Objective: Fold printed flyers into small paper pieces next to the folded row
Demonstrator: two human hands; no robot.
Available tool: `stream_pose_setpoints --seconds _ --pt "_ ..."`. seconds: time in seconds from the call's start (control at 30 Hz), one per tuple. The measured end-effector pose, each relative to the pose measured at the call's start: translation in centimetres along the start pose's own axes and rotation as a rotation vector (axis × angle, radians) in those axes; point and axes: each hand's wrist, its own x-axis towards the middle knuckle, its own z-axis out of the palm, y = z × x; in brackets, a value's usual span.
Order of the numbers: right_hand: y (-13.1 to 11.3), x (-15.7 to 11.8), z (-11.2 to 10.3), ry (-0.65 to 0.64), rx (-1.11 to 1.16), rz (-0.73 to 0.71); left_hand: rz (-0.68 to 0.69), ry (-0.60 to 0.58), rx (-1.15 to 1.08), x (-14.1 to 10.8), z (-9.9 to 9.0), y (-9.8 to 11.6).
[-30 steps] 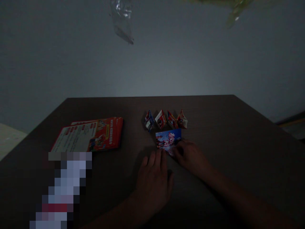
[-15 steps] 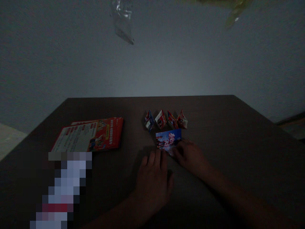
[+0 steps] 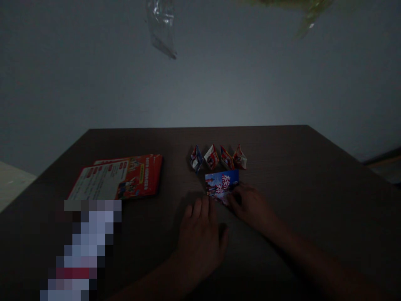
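Observation:
A blue printed sheet of paper (image 3: 221,180) with white and red lettering lies in the middle of the dark table, its near part folded or bent. My right hand (image 3: 252,209) pinches the sheet's near right corner between thumb and curled fingers. At the sheet's near left edge rests my left hand (image 3: 200,240), palm down, with its fingers stretched forward and thumb apart. The left fingertips touch or nearly touch the paper. Just beyond the sheet, several small folded paper pieces in red, white and blue stand in a row, among them a blue one (image 3: 196,159) and a red one (image 3: 239,159).
To the left lies a stack of red and white printed leaflets (image 3: 138,177). A pixelated patch (image 3: 90,238) covers the table's near left. Behind the dark wooden table (image 3: 282,146) is a pale wall (image 3: 234,83), with a clear plastic bag (image 3: 161,29) hanging there.
My left fingertips have drawn slightly back and to the left from the sheet's near edge. My right hand and the paper look almost the same.

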Motion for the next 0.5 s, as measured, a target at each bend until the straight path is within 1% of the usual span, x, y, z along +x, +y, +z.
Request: stream_pose_setpoints --seconds 0.2,0.5 --pt "0.06 -0.03 -0.03 0.006 -0.010 0.007 -0.032 -0.021 0.008 0.38 -0.21 -0.38" --pt "-0.01 -0.05 -0.15 0.003 -0.010 0.005 -0.019 -0.020 0.022 0.49 -0.42 -0.44"
